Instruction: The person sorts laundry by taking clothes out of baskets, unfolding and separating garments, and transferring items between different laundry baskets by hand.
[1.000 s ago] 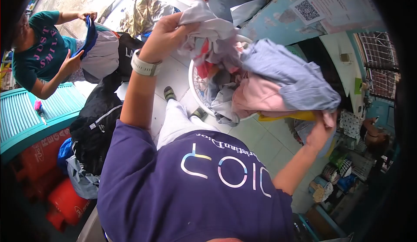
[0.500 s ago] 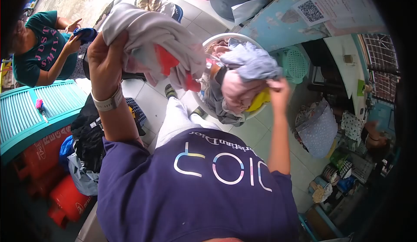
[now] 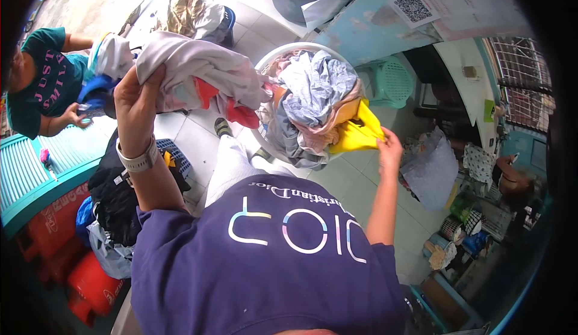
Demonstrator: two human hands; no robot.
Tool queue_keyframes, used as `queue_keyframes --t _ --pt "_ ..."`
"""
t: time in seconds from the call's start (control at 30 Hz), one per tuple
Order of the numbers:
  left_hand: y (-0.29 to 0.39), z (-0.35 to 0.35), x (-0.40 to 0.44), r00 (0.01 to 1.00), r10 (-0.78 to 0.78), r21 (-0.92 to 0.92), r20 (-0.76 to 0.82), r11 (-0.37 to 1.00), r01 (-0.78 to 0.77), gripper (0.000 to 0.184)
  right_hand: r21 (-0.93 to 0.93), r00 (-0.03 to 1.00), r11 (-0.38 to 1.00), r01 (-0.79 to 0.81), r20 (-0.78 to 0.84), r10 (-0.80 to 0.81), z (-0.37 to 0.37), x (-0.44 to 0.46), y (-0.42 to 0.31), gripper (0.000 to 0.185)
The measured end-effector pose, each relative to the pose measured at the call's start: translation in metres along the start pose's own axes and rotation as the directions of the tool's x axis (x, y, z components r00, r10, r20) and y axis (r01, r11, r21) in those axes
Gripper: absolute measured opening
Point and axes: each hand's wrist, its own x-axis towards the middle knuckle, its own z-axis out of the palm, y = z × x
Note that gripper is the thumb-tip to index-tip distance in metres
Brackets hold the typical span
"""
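Note:
My left hand [image 3: 135,100], a watch on its wrist, is closed around a bundle of light grey clothes [image 3: 201,64] with red patches, held up left of a round white tub [image 3: 299,46]. My right hand [image 3: 390,151] pinches the edge of a yellow garment [image 3: 359,131], stretched out over the tub's right side. The rest of the yellow garment lies among the heaped laundry. On top of that heap sits a crumpled light blue garment [image 3: 319,82], with pink and dark grey pieces around it.
Another person in a green shirt [image 3: 45,88] handles blue and white cloth at the left. A pile of dark clothes [image 3: 114,196] lies beside red gas cylinders [image 3: 99,284]. A green plastic stool [image 3: 391,81] stands behind the tub; a pale spotted bag [image 3: 430,169] is at the right.
My right hand has let go of the blue and pink clothes and now pulls the yellow garment outward. The grey bundle has lowered slightly. The other person's hands have moved apart, with white cloth raised.

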Motion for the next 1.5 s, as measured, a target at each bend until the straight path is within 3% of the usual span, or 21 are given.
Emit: queue_keyframes --t 0.07,0.1,0.17,0.27,0.33,0.4,0.53,0.63,0.73,0.93,1.0,1.07,1.1,1.17,1.23,1.27,1.33,1.37,1.4,1.43,1.5 --pt "-0.005 -0.005 0.004 0.996 -0.022 0.022 0.089 1.000 0.020 0.021 0.109 0.998 0.994 0.000 -0.064 0.007 -0.030 -0.009 -0.027 0.034" --pt "-0.007 -0.005 0.006 0.996 -0.021 0.020 0.091 1.000 0.019 0.021 0.237 0.996 0.969 0.068 -0.079 -0.051 -0.046 -0.014 -0.038 0.033" --pt "-0.010 -0.003 0.009 0.986 -0.080 0.048 0.146 0.996 0.074 0.023 0.287 0.970 0.930 0.228 -0.148 -0.193 -0.064 -0.036 -0.087 0.028" --pt "-0.009 0.015 0.007 0.982 -0.070 0.026 0.177 0.997 0.066 0.023 0.271 0.938 0.908 0.320 -0.229 -0.262 -0.086 -0.061 -0.133 0.024" --pt "-0.009 0.022 0.006 0.981 -0.063 0.025 0.183 0.998 0.059 0.024 0.164 0.862 0.864 0.475 -0.285 -0.420 -0.095 -0.073 -0.148 0.021" --pt "-0.006 0.028 0.003 0.983 -0.062 0.019 0.173 0.998 0.060 0.024 0.146 0.786 0.823 0.549 -0.425 -0.448 -0.107 -0.082 -0.163 0.019" --pt "-0.006 0.028 0.001 0.974 -0.132 0.032 0.181 0.991 0.129 0.022 0.285 0.739 0.727 0.624 -0.518 -0.431 -0.131 -0.095 -0.203 0.020" --pt "-0.014 0.026 0.002 0.964 -0.140 0.115 0.226 0.987 0.116 0.022 0.239 0.746 0.740 0.629 -0.454 -0.487 -0.124 -0.096 -0.222 0.023" --pt "-0.010 0.037 -0.004 0.962 -0.178 0.017 0.208 0.984 0.178 0.022 0.105 0.728 0.772 0.627 -0.430 -0.533 -0.106 -0.094 -0.227 0.025" --pt "0.002 0.064 0.007 0.959 -0.067 0.133 0.275 0.991 0.031 0.020 0.224 0.816 0.789 0.572 -0.249 -0.521 -0.055 -0.089 -0.236 0.026" --pt "0.015 0.089 0.011 0.864 -0.106 0.174 0.492 0.985 0.022 0.027 0.222 0.872 0.844 0.489 -0.083 -0.483 -0.019 -0.080 -0.234 0.029" --pt "0.003 0.123 0.015 0.730 0.280 0.284 0.623 0.789 -0.545 0.029 0.193 0.880 0.868 0.457 0.044 -0.473 0.021 -0.071 -0.223 0.031" --pt "0.006 0.138 0.013 0.696 0.350 0.193 0.627 0.796 -0.574 0.028 0.196 0.881 0.874 0.444 0.083 -0.466 0.039 -0.072 -0.222 0.030" --pt "0.018 0.158 0.017 0.650 0.423 0.034 0.631 0.822 -0.568 0.025 0.203 0.881 0.883 0.422 0.136 -0.453 0.059 -0.065 -0.212 0.029" --pt "0.031 0.171 0.025 0.648 0.421 -0.023 0.635 0.848 -0.529 0.023 -0.025 0.911 0.920 0.390 0.156 -0.382 0.063 -0.046 -0.189 0.025" --pt "0.038 0.176 0.027 0.637 0.421 -0.061 0.646 0.860 -0.507 0.022 -0.024 0.911 0.922 0.387 0.168 -0.377 0.063 -0.040 -0.181 0.025" --pt "0.044 0.186 0.030 0.630 0.420 -0.092 0.653 0.870 -0.485 0.022 -0.475 0.961 0.852 0.223 0.252 -0.111 0.060 -0.026 -0.164 0.022" --pt "0.046 0.190 0.031 0.557 0.321 -0.054 0.766 0.895 -0.442 0.029 -0.268 0.925 0.904 0.333 0.277 -0.259 0.065 -0.023 -0.148 0.026" --pt "0.046 0.195 0.032 0.466 0.214 -0.008 0.859 0.915 -0.404 0.036 -0.265 0.923 0.904 0.336 0.284 -0.260 0.063 -0.021 -0.140 0.026" --pt "0.042 0.200 0.032 0.471 0.210 -0.002 0.857 0.915 -0.404 0.036 -0.326 0.933 0.883 0.337 0.245 -0.265 0.065 -0.026 -0.140 0.036" --pt "0.026 0.213 0.028 0.254 0.172 -0.049 0.952 0.903 -0.427 0.036 -0.384 0.939 0.860 0.335 0.211 -0.272 0.065 -0.033 -0.139 0.049"
